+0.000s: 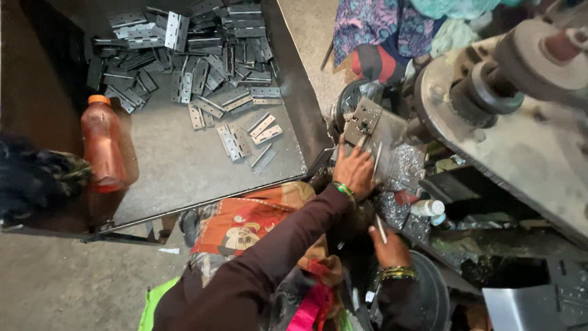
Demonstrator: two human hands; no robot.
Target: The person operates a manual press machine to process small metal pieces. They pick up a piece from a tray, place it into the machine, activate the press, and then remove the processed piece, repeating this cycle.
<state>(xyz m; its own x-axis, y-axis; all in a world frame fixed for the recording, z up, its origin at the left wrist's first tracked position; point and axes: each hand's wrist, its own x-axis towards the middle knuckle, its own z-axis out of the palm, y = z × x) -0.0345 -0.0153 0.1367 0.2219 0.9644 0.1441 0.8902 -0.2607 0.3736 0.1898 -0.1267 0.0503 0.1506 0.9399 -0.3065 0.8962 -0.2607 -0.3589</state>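
My left hand (354, 168) rests on a grey metal hinge plate (362, 119) set on the machine's work block (401, 160), fingertips pressing its lower edge beside a thin metal pin. My right hand (389, 246) sits lower, pinching a thin metal pin (381, 229) that points up toward the block. Both wrists wear bangles and dark sleeves.
A metal tray (184, 165) at left holds several loose grey hinges (202, 55) and an orange bottle (103, 144). A large press machine (520, 122) fills the right side. A small white bottle (429, 208) lies by the block. Patterned cloth covers my lap.
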